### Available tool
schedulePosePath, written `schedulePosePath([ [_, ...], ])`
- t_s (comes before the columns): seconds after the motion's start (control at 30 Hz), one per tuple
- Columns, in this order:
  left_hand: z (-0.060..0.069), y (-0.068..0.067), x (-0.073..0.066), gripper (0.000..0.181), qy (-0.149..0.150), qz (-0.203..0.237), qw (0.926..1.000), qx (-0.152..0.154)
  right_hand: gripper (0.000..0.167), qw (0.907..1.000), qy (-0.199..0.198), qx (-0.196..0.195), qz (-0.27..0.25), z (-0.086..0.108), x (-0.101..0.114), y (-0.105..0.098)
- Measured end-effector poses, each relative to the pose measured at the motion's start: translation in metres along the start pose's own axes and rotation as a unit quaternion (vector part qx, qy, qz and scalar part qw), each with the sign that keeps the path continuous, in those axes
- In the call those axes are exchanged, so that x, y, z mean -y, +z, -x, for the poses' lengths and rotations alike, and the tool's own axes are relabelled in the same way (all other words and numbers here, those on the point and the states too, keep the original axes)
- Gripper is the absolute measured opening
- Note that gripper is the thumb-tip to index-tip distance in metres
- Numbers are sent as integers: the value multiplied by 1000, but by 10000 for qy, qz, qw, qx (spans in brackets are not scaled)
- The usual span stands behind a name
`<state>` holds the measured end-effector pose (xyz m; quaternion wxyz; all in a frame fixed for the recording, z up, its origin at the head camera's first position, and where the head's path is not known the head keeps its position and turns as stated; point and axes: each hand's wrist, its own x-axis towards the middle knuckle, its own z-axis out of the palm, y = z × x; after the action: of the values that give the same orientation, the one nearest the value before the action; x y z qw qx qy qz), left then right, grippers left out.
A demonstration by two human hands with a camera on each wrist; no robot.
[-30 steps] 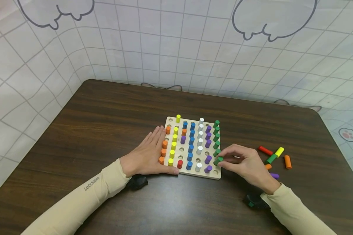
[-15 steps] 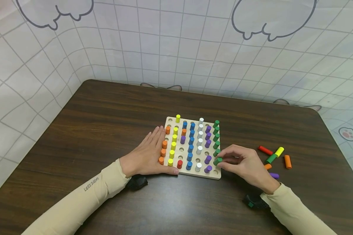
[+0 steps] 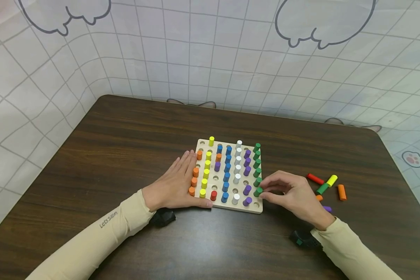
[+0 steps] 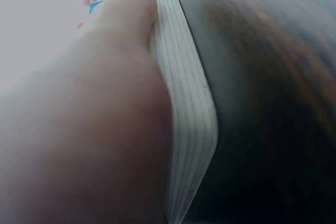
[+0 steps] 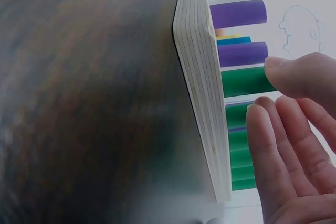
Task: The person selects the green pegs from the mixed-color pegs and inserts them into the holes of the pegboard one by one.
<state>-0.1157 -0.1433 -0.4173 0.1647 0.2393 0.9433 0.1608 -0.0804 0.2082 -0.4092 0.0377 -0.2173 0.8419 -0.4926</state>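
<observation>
My left hand [image 3: 176, 186] lies flat along the left side of a wooden pegboard [image 3: 231, 207], the thumb over its front edge. In the left wrist view that thumb rests along the board's edge [image 4: 186, 103]. Upright coloured pegs stand in rows on it. At the right edge, my right hand [image 3: 288, 192] is beside the nearest green peg [image 3: 258, 192], which stands upright in the board. The right wrist view shows the thumb touching that green peg [image 5: 247, 81], with the other fingers a little apart from it.
Right of the board lie loose pegs: red [image 3: 315, 179], yellow [image 3: 331, 180], green [image 3: 322, 189], two orange, one [image 3: 342, 192] farther right, and a purple peg [image 3: 327, 209] partly behind the right hand. The dark wooden table [image 3: 133, 132] meets a grid-patterned backdrop [image 3: 210, 58].
The green peg at the right hand was tilted and pinched; it now stands straighter and lower in the board, the fingers drawn slightly right. The left hand stays in place.
</observation>
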Motion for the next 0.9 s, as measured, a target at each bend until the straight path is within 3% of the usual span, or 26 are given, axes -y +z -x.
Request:
schedulePosePath([
  [0.9,0,0,1,137,33,6,10000,-14,26,9977,230,-522,365,9,9,-24],
])
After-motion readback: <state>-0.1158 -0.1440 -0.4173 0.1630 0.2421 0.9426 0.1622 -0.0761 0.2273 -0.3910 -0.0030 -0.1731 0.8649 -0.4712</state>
